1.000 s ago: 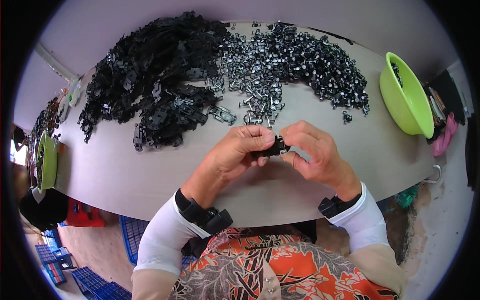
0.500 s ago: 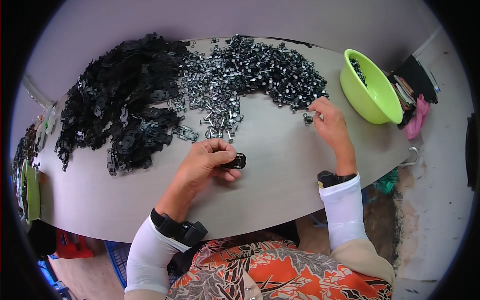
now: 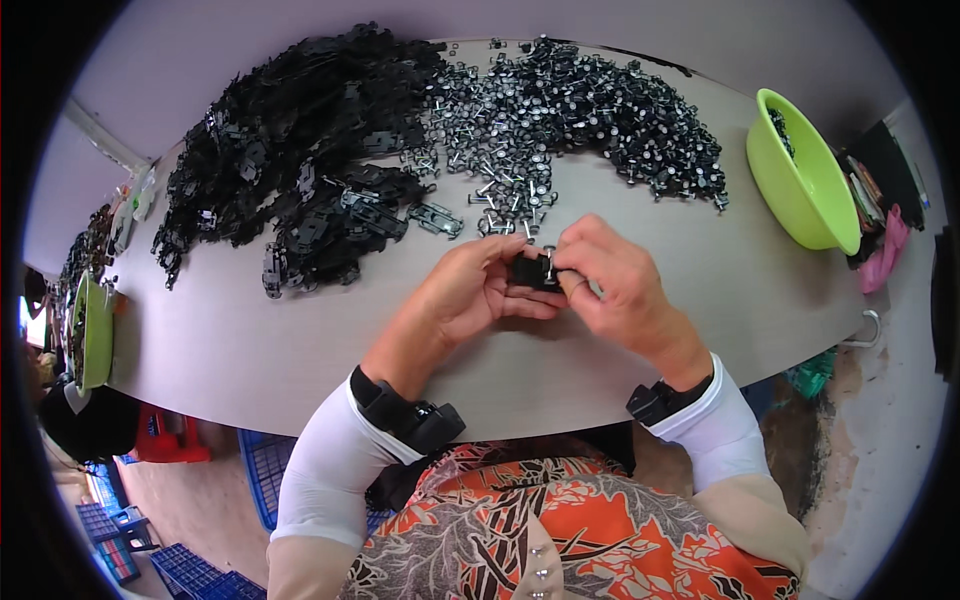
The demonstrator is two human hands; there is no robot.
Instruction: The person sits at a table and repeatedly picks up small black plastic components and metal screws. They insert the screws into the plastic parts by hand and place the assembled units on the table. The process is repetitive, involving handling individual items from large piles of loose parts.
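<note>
In front of me, over the near middle of the table, my left hand (image 3: 468, 288) holds a small black toy car chassis (image 3: 530, 272) on its fingers, thumb at the far edge. My right hand (image 3: 622, 292) meets it from the right, fingers pinched on a small wheel axle (image 3: 549, 262) with a silvery shaft, set against the chassis. How far the axle sits in the chassis is hidden by the fingers. Beyond my hands spreads a heap of wheel axles (image 3: 505, 165) with black and silvery wheels. A large pile of black chassis (image 3: 300, 130) lies to its left.
A lime-green basin (image 3: 815, 205) with some dark parts stands at the table's right end. Another green basin (image 3: 98, 335) is beyond the left edge. One greyish chassis (image 3: 436, 220) lies apart near the axles. Blue crates (image 3: 262, 470) stand below the table.
My right hand has come from the right edge of the axle heap to the chassis, bringing an axle. My left hand has turned more palm-up with the chassis. The view has shifted.
</note>
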